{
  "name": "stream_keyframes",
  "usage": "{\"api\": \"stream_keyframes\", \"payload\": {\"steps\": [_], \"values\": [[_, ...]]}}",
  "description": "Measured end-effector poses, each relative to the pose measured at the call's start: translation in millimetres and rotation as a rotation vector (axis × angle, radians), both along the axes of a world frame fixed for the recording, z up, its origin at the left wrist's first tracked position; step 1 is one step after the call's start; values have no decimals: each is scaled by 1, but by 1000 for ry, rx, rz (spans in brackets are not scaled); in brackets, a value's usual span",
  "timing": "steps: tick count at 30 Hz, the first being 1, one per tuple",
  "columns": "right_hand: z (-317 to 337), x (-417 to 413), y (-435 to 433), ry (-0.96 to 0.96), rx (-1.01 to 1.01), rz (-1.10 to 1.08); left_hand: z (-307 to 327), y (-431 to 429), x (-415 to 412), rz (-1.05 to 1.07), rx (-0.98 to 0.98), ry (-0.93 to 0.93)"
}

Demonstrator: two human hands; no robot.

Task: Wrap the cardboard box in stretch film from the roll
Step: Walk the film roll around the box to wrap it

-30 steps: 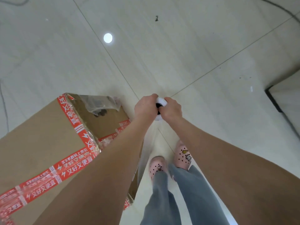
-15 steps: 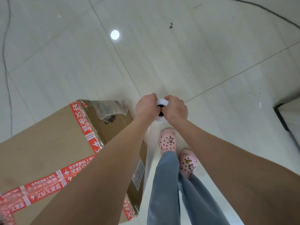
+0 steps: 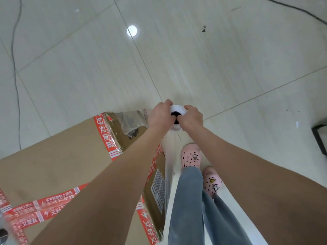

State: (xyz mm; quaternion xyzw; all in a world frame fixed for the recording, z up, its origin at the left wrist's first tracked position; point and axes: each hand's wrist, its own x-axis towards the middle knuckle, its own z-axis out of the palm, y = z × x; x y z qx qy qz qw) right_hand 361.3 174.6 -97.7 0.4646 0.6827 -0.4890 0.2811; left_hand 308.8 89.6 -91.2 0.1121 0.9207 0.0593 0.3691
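Observation:
A large cardboard box [image 3: 53, 161] with red printed tape fills the lower left. The white stretch film roll [image 3: 177, 110] stands on end beyond the box's far right corner, its dark core facing me. My left hand [image 3: 161, 114] grips its left side and my right hand [image 3: 192, 117] grips its right side. A clear sheet of film [image 3: 169, 156] runs from the roll down along the box's right side. Crumpled film [image 3: 132, 119] clings to the box's far face.
Pale tiled floor [image 3: 212, 59] lies all around. My feet in pink clogs [image 3: 192, 155] stand just right of the box. A thin cable [image 3: 15, 68] crosses the floor at far left, another at top right. A dark-framed object [image 3: 320, 137] sits at the right edge.
I have stepped forward along the box's right side, one foot passing the other. Both hands kept hold of the roll and more of the box's right side now shows.

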Motion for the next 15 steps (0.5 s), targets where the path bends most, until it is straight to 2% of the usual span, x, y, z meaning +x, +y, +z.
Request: {"api": "stream_keyframes", "payload": {"steps": [2,7,10,15], "values": [[-1,-2,-1,15,23,40,0,4,-9,-105,-7,-9],[5,-21,2,9,97,155,1,5,-27,-111,-48,23],[10,-38,0,11,152,222,-1,-2,-34,-19,-36,43],[10,-63,-6,98,142,229,-6,-21,-51,271,15,37]]}}
